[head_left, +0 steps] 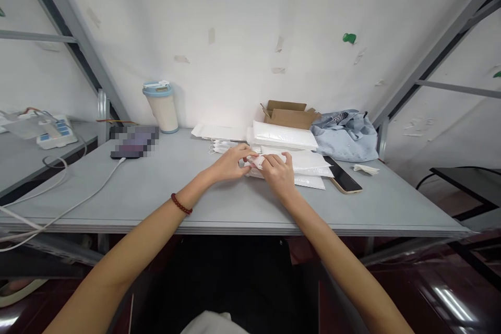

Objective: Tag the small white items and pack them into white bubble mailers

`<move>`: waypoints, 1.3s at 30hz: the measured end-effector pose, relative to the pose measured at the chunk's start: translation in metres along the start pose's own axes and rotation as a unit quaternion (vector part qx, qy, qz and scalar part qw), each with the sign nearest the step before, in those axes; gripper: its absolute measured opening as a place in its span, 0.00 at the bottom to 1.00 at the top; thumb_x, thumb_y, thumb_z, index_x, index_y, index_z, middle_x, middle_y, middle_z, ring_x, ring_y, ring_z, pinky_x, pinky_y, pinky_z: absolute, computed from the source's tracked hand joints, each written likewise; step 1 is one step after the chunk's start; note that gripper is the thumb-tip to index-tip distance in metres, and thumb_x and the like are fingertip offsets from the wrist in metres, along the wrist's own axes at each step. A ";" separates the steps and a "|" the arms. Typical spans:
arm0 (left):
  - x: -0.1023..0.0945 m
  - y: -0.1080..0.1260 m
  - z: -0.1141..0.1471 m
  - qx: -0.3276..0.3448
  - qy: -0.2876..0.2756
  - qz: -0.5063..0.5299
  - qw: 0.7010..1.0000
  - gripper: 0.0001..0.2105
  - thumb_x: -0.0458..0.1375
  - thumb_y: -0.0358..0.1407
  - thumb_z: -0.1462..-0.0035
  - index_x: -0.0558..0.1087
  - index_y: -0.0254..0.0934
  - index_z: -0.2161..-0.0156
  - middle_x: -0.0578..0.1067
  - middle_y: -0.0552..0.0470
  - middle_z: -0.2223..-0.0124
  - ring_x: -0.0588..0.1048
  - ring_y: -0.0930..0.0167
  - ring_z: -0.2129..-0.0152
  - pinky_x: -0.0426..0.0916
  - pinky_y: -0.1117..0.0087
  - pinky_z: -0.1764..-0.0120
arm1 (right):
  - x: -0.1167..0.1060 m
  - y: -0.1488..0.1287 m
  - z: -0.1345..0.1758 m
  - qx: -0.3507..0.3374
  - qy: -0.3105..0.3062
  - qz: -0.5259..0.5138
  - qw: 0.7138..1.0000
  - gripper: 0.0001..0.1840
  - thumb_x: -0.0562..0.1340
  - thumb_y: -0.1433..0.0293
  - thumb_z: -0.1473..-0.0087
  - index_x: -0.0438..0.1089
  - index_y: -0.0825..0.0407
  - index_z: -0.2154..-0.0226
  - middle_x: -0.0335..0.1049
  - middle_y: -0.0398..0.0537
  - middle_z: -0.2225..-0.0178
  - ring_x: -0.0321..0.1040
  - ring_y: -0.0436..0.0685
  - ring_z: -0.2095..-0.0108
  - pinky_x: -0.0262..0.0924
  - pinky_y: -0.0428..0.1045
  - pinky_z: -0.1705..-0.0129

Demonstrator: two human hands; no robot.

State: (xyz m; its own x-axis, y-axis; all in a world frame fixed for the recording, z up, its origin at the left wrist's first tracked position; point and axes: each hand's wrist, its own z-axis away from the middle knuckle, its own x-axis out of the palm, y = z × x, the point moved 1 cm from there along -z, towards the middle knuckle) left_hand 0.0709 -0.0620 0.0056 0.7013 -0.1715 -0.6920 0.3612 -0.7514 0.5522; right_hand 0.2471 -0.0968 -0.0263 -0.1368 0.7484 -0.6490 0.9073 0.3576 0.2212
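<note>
Both hands meet over the pile of flat white packets at the middle of the table. My left hand [231, 163] pinches the left end of a white plastic packet [309, 159] between thumb and fingers. On the same end, my right hand [278, 171] has its fingers bent and closed on the film. The packet's end is bunched up, and the fingers partly hide it. More white packets [285, 134] are stacked just behind, with another [311, 182] underneath. White face masks with ear loops [224, 146] lie behind my left hand.
An open cardboard box [289, 117] and a light blue cloth [346, 135] stand against the wall. A black phone [346, 180] and crumpled tissue [366, 169] lie right. At left are a tumbler [162, 109], a pixelated device [135, 142] and a white cable [96, 188].
</note>
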 end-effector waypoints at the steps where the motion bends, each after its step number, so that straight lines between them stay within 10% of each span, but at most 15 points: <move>1: 0.001 0.002 0.000 0.000 -0.002 0.001 1.000 0.14 0.58 0.34 0.46 0.76 0.39 0.53 0.72 0.45 0.55 0.72 0.65 0.62 0.68 0.67 0.62 | 0.000 0.000 0.000 0.003 0.009 -0.003 1.000 0.13 0.53 0.68 0.35 0.71 0.53 0.67 0.77 0.52 0.64 0.68 0.56 0.62 0.43 0.56 0.47; 11: 0.007 0.010 -0.008 -0.138 0.204 0.166 0.955 0.09 0.59 0.42 0.44 0.72 0.37 0.68 0.71 0.54 0.73 0.69 0.72 0.75 0.65 0.71 0.70 | -0.020 -0.006 -0.003 0.128 0.131 0.041 0.982 0.21 0.55 0.62 0.38 0.66 0.52 0.45 0.65 0.64 0.44 0.54 0.72 0.39 0.40 0.63 0.44; 19: 0.022 -0.008 -0.005 -0.299 0.033 0.389 0.871 0.13 0.67 0.37 0.50 0.72 0.31 0.78 0.69 0.53 0.81 0.67 0.77 0.83 0.65 0.73 0.76 | -0.009 -0.002 -0.004 0.062 0.015 0.006 0.998 0.17 0.57 0.59 0.38 0.72 0.54 0.57 0.68 0.62 0.50 0.59 0.66 0.48 0.43 0.60 0.47; 27: 0.019 -0.013 -0.007 -0.317 0.095 0.495 0.803 0.02 0.65 0.28 0.47 0.77 0.29 0.68 0.76 0.49 0.74 0.74 0.75 0.77 0.72 0.73 0.66 | -0.008 0.003 -0.003 0.069 -0.027 -0.029 0.997 0.21 0.58 0.55 0.40 0.71 0.55 0.55 0.66 0.60 0.54 0.59 0.62 0.58 0.48 0.54 0.56; 39: 0.003 -0.018 -0.009 -0.328 0.139 0.419 0.835 0.03 0.62 0.29 0.47 0.77 0.30 0.68 0.79 0.45 0.69 0.76 0.72 0.73 0.72 0.70 0.63 | -0.007 0.001 -0.003 0.080 -0.096 -0.037 0.992 0.21 0.57 0.72 0.45 0.68 0.58 0.49 0.65 0.63 0.48 0.57 0.66 0.50 0.50 0.57 0.53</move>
State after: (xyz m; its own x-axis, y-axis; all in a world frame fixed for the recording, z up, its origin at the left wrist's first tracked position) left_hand 0.0717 -0.0436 -0.0020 0.9594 -0.2392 0.1497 -0.1329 0.0852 0.9875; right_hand 0.2477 -0.1001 -0.0195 -0.1414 0.5984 -0.7886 0.9509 0.3035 0.0598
